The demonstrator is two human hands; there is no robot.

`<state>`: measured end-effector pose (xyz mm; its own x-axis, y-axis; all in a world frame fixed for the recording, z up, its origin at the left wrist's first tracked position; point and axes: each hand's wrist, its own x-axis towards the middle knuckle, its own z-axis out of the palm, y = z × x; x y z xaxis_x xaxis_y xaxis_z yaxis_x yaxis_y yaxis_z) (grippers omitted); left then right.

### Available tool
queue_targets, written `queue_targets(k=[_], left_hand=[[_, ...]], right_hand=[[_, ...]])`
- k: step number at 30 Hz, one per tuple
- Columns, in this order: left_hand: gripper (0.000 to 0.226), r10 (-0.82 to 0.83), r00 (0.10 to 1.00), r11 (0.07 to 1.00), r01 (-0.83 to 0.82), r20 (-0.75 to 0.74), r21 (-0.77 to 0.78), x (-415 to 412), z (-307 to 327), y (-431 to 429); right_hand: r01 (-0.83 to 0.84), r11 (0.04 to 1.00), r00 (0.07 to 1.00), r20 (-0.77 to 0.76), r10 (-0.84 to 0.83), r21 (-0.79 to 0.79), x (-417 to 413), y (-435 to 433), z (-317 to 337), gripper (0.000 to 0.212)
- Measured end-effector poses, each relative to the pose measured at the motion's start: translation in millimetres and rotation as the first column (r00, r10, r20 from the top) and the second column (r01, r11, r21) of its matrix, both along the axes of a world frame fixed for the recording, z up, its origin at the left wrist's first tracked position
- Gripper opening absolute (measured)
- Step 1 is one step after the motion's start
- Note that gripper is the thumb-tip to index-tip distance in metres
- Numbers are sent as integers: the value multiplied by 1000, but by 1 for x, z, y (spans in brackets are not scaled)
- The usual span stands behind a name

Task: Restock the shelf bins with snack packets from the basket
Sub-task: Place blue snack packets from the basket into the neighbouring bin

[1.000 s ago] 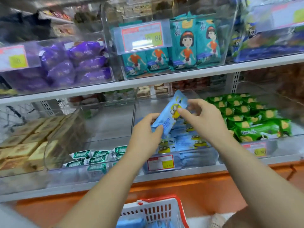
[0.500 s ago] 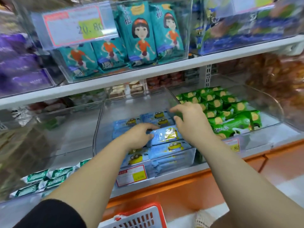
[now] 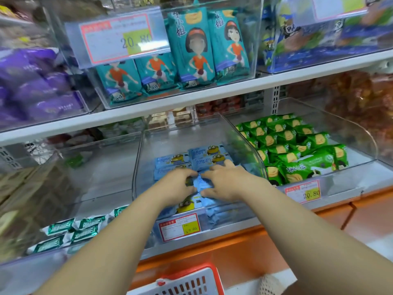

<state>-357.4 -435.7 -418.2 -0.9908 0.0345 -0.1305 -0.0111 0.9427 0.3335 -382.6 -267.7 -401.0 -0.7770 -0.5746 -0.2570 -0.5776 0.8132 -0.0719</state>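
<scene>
Both of my hands reach into the clear middle bin [image 3: 246, 143] on the lower shelf. Between them lies a blue snack packet [image 3: 201, 184] with a yellow cartoon figure, on top of the stack of like blue packets [image 3: 204, 157]. My left hand [image 3: 177, 185] pinches its left end between curled fingers and thumb. My right hand [image 3: 226, 184] grips its right end, fingers spread over the top. The white basket with a red rim [image 3: 189, 282] shows at the bottom edge below my arms; what it holds is out of view.
Green packets [image 3: 297, 150] fill the bin to the right; green-and-white ones [image 3: 70, 231] lie in the bin to the left. The upper shelf carries bins of teal packets [image 3: 191, 50] and purple bags [image 3: 38, 88]. Price tags [image 3: 179, 227] hang on the bin fronts.
A second ago both hands held the blue packet raised above the bin. They have lowered it onto the stack, and the view has moved closer to the shelf.
</scene>
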Motion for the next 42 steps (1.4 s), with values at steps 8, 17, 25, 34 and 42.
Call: queue_targets(k=[8,17,25,34,42], left_hand=[[41,27,1000,998,-27,-12,60,2,-4,1],[25,7,998,988,-16,60,153,8,0,4],[36,-91,993,986,79,78,144,18,4,11],[55,-55,993,969,27,108,246,18,5,7],[38,-96,989,980,73,117,183,19,6,5]], right_hand=[[7,997,998,67,-12,76,-6,-10,3,78],[-1,983,996,88,-15,185,-15,-3,-12,77],[-13,993,989,147,-4,119,-8,1,0,68],[-9,995,987,160,-7,98,-4,5,7,68],[-3,996,987,159,-11,84,-1,4,3,52]])
